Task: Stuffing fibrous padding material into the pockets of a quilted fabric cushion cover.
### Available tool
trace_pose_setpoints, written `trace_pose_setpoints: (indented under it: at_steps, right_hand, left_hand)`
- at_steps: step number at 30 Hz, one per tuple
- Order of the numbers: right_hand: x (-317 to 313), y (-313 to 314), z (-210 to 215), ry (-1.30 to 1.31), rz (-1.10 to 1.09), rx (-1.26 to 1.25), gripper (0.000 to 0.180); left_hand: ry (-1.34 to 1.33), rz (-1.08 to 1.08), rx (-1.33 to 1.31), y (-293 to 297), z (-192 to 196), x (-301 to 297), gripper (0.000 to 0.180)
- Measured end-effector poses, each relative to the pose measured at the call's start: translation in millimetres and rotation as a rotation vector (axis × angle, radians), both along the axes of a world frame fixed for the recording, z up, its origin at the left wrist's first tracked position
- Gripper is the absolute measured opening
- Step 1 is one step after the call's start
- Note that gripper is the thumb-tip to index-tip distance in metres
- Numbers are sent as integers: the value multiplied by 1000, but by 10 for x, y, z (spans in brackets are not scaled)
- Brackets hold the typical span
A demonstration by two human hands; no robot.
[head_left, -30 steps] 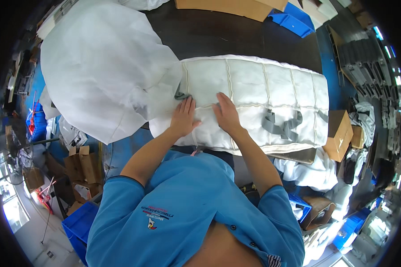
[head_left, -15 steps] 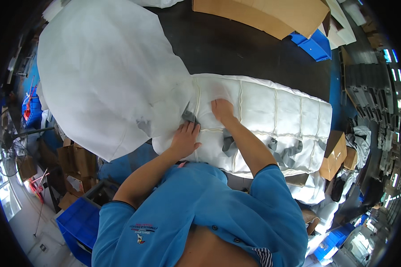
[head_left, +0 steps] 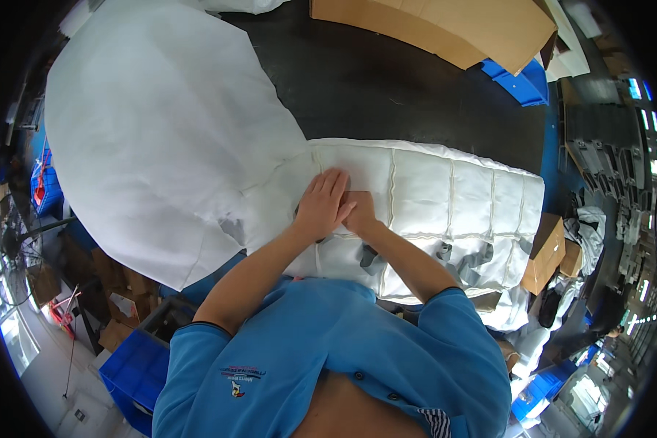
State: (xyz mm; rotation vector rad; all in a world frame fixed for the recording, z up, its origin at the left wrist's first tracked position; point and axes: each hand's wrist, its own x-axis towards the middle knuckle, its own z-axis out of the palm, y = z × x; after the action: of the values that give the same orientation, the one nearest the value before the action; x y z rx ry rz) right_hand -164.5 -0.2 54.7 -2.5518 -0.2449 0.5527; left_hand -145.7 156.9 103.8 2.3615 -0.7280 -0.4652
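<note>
The white quilted pad (head_left: 445, 212) lies flat across the dark counter (head_left: 387, 87), its near edge hanging toward my body, with grey patches showing along that edge. My left hand (head_left: 321, 204) rests open and flat on its left end, fingers together, gripping nothing. My right hand (head_left: 359, 213) lies just beside it, partly under the left; it seems pressed flat too, but I cannot tell for certain whether its fingers are closed.

The big sheet of thin white fabric (head_left: 160, 146) overlaps the pad's left end right where I press. I judge that this is the weak spot: the sheet is light and slippery-looking, so pushing sideways could drag it into wrinkles or shift it off the pad. The overhanging near edge could also pull the pad off the counter if I lift both hands.

Farther out, a flat cardboard sheet (head_left: 445, 29) and a blue bin (head_left: 522, 80) sit at the counter's far side, well apart. A small cardboard box (head_left: 546, 252) stands near the pad's right end and blue crates (head_left: 135, 369) below to my left.
</note>
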Motion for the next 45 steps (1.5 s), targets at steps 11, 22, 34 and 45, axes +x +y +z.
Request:
trace_pose_setpoints:
  at_steps: [11,22,34,45]
  right_hand:
    - [197,-20,-135,211,-241,-19,73]
    - [375,101,-147,487,-301,-404,81]
    - [326,186,-104,317,-472,-396,84]
    - [364,126,-280,210,-521,-379,81]
  left_hand:
    - [-205,11,85,-197,-570,461,93]
    - [-308,-33,130,-173,-636,464,90]
    - [-243,-340,-44,-375,-658,842,93]
    - [-238,-308,-3,-334,-576,776,99]
